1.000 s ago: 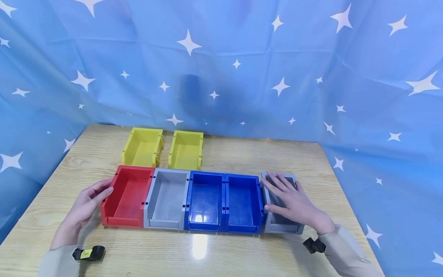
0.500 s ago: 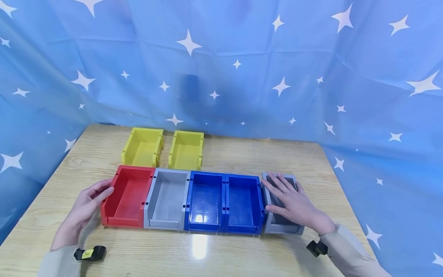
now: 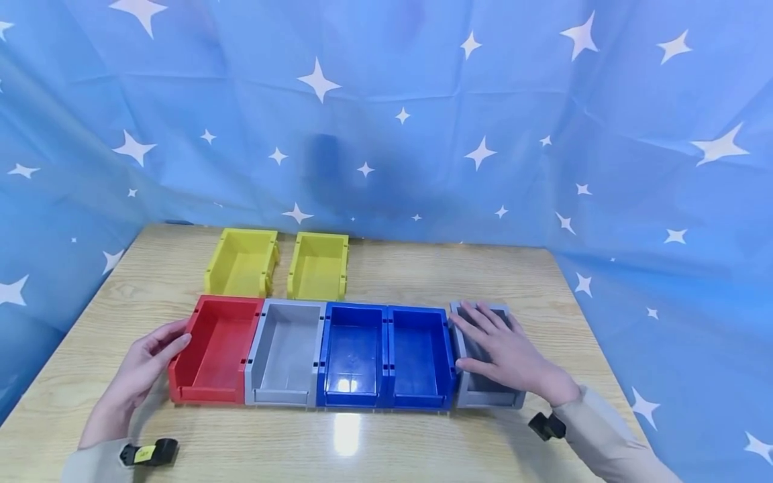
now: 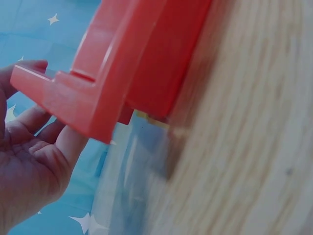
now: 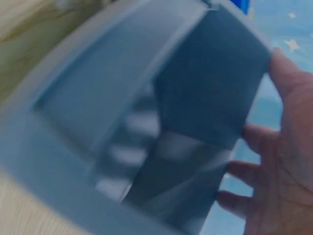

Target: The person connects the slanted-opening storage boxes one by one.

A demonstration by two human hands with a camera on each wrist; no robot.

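Observation:
In the head view, a red bin (image 3: 220, 342), a grey bin (image 3: 286, 349) and two blue bins (image 3: 354, 349) stand side by side in a row. My left hand (image 3: 141, 365) pinches the red bin's left wall, thumb on the rim and fingers outside; the left wrist view shows that thumb above the red edge (image 4: 63, 95). At the row's right end is a second grey bin (image 3: 492, 399), slightly askew to the blue one. My right hand (image 3: 513, 352) spreads over it, fingers extended. From the right wrist, several fingertips (image 5: 234, 200) meet the bin's rim.
Behind the row's left part stand two yellow bins, one (image 3: 244, 265) left of the other (image 3: 320, 268), with a gap between them. A wooden table (image 3: 272, 446) carries everything. Blue cloth with white stars (image 3: 386, 87) hangs at the back and sides.
The head view has shifted a little, so everything sits slightly left in it. Both hands keep their places on the bins.

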